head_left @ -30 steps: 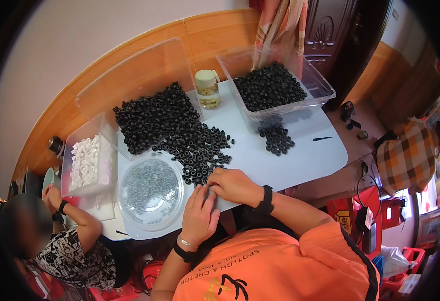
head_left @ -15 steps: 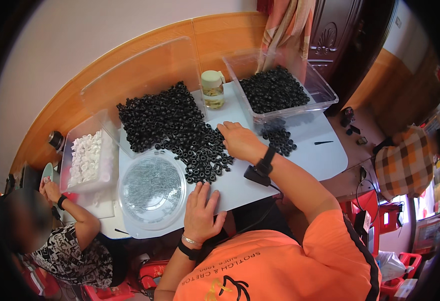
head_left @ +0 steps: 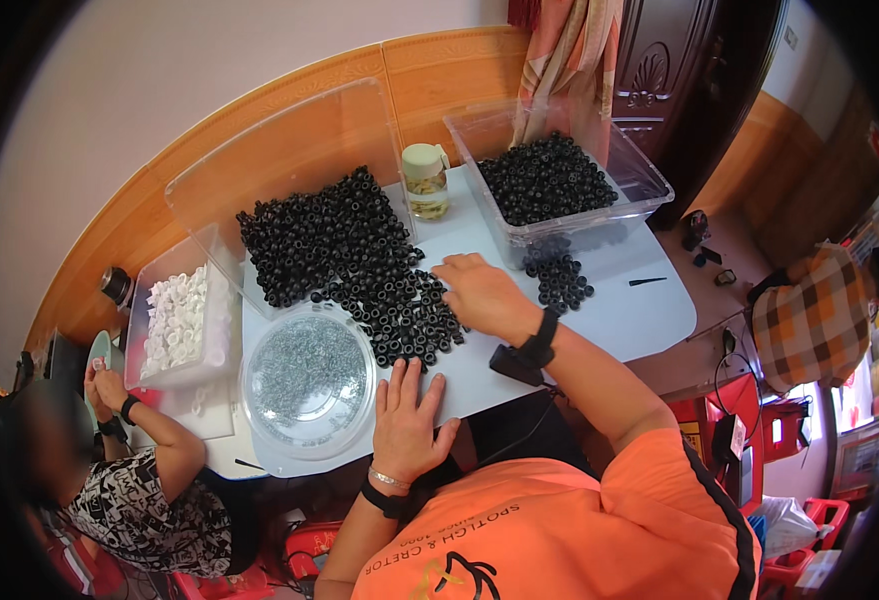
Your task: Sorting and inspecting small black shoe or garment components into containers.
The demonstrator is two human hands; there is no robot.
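Note:
A heap of small black ring-shaped parts (head_left: 324,235) spills from a clear bin lying on its side and spreads toward me over the table. At the right edge of the spread parts, my right hand (head_left: 494,300) rests palm down, its fingers loosely stretched onto them; the fingertips partly hide what they touch. My left hand (head_left: 411,430) lies flat at the near edge of the heap, fingers apart and holding nothing. Beside it on the left stands a round clear tub (head_left: 309,380) with many small greyish, shiny pieces in it.
A clear bin (head_left: 599,215) of black parts stands at the back right, with a small black pile (head_left: 559,282) before it. A lidded jar (head_left: 425,182) stands between the bins. Left is a bin of white parts (head_left: 174,320), near a co-worker (head_left: 149,480). A dark sliver (head_left: 647,281) lies right.
My right hand has shifted slightly, still at the heap's edge. My left hand stays by the near edge, fingers a little straighter. The whole view has moved slightly.

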